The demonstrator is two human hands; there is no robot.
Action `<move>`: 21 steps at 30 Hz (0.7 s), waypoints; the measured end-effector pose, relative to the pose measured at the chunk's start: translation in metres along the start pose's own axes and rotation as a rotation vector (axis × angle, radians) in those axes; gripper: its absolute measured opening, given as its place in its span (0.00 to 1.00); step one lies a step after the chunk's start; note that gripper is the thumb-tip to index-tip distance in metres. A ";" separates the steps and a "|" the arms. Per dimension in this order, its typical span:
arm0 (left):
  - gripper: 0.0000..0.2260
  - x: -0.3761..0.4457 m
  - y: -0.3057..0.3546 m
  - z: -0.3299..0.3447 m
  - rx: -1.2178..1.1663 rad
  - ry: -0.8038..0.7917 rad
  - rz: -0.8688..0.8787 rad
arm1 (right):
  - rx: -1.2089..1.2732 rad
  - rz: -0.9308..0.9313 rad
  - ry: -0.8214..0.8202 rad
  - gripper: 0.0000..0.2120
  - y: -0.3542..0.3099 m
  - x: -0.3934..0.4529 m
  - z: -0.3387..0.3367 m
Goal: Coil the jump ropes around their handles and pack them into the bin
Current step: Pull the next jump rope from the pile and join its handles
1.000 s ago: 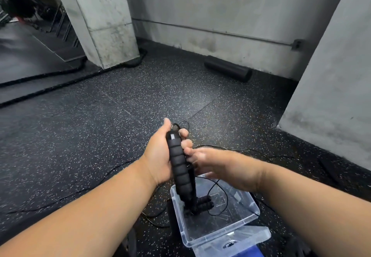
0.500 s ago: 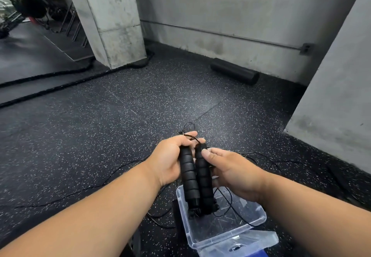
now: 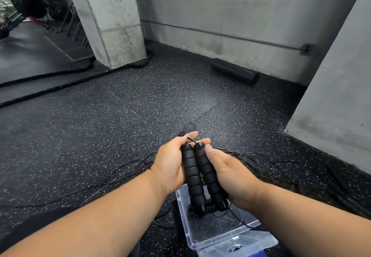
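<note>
Two black ribbed jump rope handles stand side by side, upright, between my hands. My left hand grips the left handle, and my right hand grips the right one with its thumb on top. A thin black rope runs from the handle tops and lies tangled on the floor behind my hands. A clear plastic bin sits on the floor right below the handles, with another black handle partly visible inside it.
The floor is dark speckled rubber. A concrete pillar stands at the back left with thick black battle ropes beside it. A black foam roller lies by the far wall. A concrete wall closes the right side.
My right hand brought the second handle up next to the first, and both handles now stand together. Both hands shifted slightly lower over the bin.
</note>
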State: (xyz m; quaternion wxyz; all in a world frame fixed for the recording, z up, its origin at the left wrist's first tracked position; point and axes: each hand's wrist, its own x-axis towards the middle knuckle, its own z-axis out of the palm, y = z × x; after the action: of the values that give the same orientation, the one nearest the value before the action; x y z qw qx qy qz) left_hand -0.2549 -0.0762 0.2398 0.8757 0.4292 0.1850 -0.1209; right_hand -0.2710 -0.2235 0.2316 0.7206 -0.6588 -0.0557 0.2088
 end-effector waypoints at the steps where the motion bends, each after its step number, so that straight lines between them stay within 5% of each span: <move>1: 0.15 0.000 -0.001 0.001 -0.006 0.011 0.002 | 0.008 -0.019 0.011 0.22 0.000 0.000 0.001; 13: 0.09 0.000 -0.015 0.007 -0.004 0.165 0.077 | -0.082 0.006 0.059 0.37 0.004 0.003 0.004; 21: 0.08 -0.004 -0.012 0.012 0.042 0.185 0.161 | 0.083 0.278 -0.132 0.22 0.002 -0.005 0.008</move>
State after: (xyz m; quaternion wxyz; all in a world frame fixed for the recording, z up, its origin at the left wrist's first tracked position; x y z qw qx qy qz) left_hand -0.2604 -0.0924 0.2397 0.8525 0.4704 0.2274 -0.0137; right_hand -0.2792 -0.2180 0.2317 0.7060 -0.6148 -0.0024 0.3515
